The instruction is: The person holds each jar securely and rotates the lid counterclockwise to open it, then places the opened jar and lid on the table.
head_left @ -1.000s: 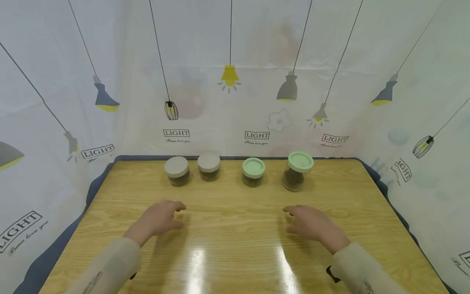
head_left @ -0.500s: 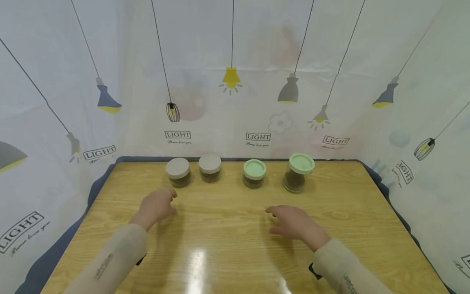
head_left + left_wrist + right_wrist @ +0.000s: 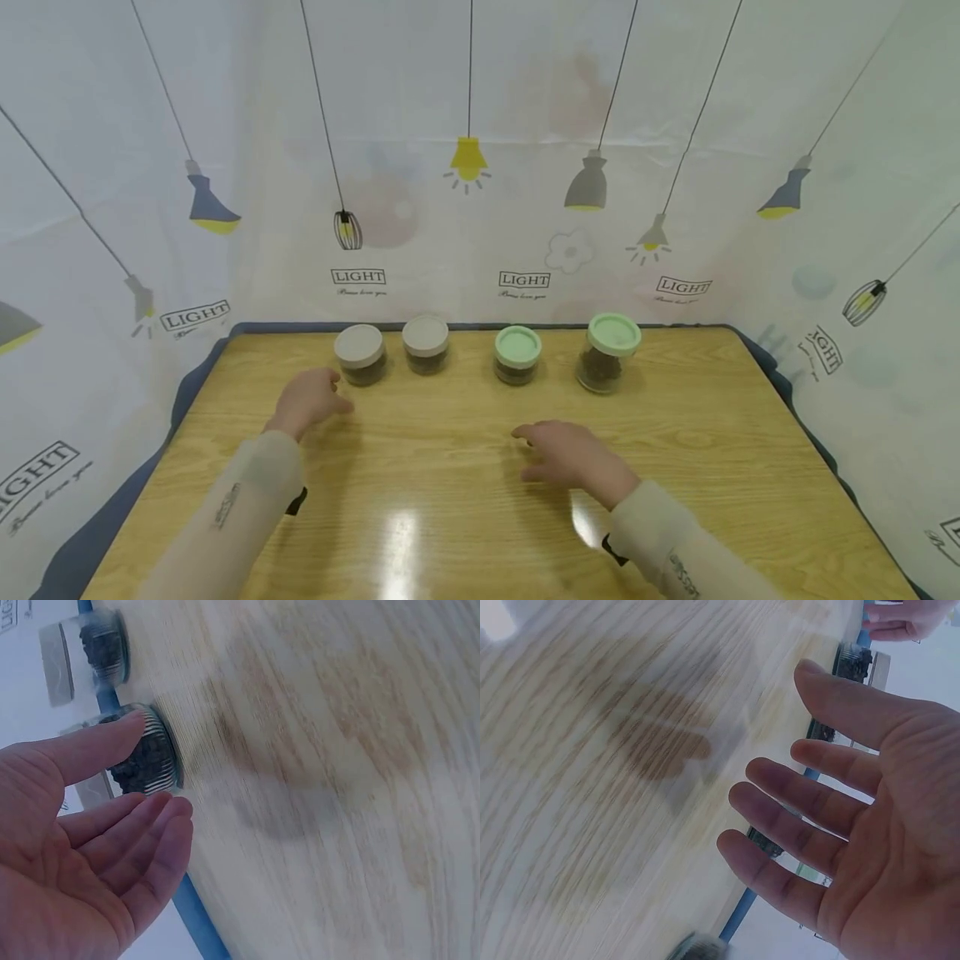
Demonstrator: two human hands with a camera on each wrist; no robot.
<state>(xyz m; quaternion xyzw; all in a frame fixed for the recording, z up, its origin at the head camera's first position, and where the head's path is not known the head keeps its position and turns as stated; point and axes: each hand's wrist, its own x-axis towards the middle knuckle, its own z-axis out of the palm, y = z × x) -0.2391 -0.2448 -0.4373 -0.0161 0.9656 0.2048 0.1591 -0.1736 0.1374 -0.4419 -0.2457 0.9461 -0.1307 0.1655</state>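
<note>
Four is avoided here: several lidded glass jars with dark contents line the back of the table. At the left stands a short jar with a greyish lid (image 3: 361,356), and a similar grey-lidded jar (image 3: 426,344) is beside it. Right of these come a short green-lidded jar (image 3: 517,355) and a taller green-lidded jar (image 3: 608,352). My left hand (image 3: 306,401) hovers just in front of the leftmost jar, thumb and fingers apart and empty. In the left wrist view its fingers (image 3: 161,855) overlap that jar. My right hand (image 3: 573,457) is over the table, fingers loosely spread, holding nothing.
The wooden table (image 3: 450,517) has a dark blue edge along its back and sides. A pale curtain (image 3: 420,100) printed with lamps surrounds it on the back and both sides.
My left hand has moved forward and left, up to the leftmost jar. My right hand has shifted left across the table. The jars have stayed in place.
</note>
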